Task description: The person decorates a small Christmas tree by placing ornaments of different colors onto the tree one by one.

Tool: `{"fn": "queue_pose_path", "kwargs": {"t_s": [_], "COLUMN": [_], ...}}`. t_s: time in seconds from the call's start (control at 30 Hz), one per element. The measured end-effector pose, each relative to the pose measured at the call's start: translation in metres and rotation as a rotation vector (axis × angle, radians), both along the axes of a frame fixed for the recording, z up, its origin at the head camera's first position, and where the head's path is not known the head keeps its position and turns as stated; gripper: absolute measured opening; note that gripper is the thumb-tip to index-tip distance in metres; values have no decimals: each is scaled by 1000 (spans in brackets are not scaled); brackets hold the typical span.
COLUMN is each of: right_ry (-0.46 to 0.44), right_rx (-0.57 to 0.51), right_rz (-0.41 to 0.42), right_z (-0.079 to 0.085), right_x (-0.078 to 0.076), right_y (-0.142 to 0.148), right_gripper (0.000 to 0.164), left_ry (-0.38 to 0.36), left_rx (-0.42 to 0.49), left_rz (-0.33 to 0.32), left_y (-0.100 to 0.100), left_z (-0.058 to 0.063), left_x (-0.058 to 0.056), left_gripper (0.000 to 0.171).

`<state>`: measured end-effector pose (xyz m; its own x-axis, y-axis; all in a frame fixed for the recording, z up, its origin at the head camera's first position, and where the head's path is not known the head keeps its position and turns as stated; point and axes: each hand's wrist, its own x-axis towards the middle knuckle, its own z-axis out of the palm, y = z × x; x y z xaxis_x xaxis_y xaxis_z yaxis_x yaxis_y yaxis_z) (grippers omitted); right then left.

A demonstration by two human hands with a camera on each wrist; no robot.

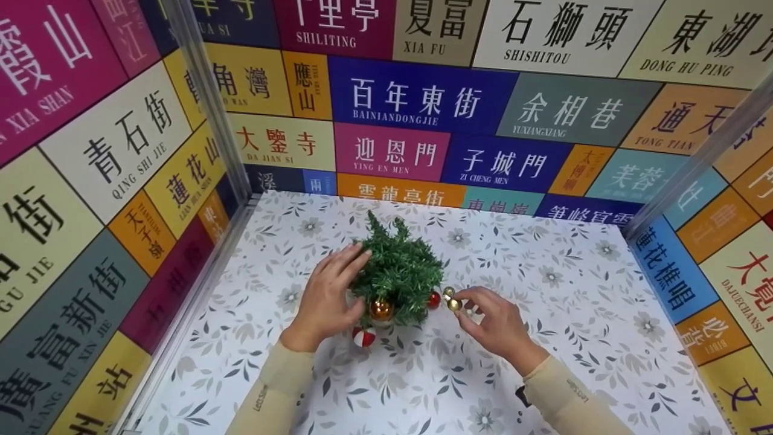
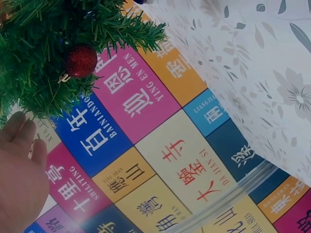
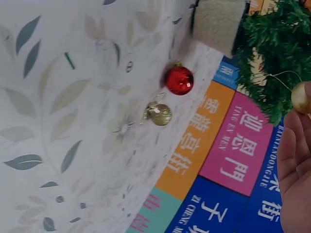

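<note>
Head view: Decorating seems underway as the right hand (image 1: 500,321) pinches a gold bauble (image 1: 454,305) at four o'clock of the tree (image 1: 403,272), the left hand (image 1: 329,297) loose-fingered at nine; next likely calls for hanging it.

Floral table (image 1: 580,338), tree (image 1: 401,266), red bauble (image 3: 179,81), gold bauble (image 3: 161,115)

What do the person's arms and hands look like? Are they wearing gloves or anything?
No gloves show: the left hand and right hand are bare. Both arms wear plain beige sleeves, the left sleeve and right sleeve, reaching to about the wrists. Each has small dark lettering. A little black piece peeks out by the right sleeve; I can't tell what it is.
</note>
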<state>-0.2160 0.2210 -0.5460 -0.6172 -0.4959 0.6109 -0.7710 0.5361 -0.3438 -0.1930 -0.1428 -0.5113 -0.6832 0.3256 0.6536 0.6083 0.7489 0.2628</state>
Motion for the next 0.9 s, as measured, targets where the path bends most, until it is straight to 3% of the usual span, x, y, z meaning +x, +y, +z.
{"fn": "queue_pose_path", "kwargs": {"t_s": [0.33, 0.67, 0.9], "right_ry": [84, 50, -18], "right_rx": [-51, -133, -189], "right_rz": [134, 195, 222], "right_z": [22, 33, 33], "right_x": [10, 20, 25], "right_y": [-12, -28, -41], "right_gripper": [36, 43, 43], "left_ry": [105, 225, 261], "left_rx": [48, 41, 13], "left_rz": [-4, -37, -63], "left_y": [9, 33, 57], "left_z": [9, 17, 14], "left_x": [5, 11, 18], "left_gripper": [78, 67, 31]}}
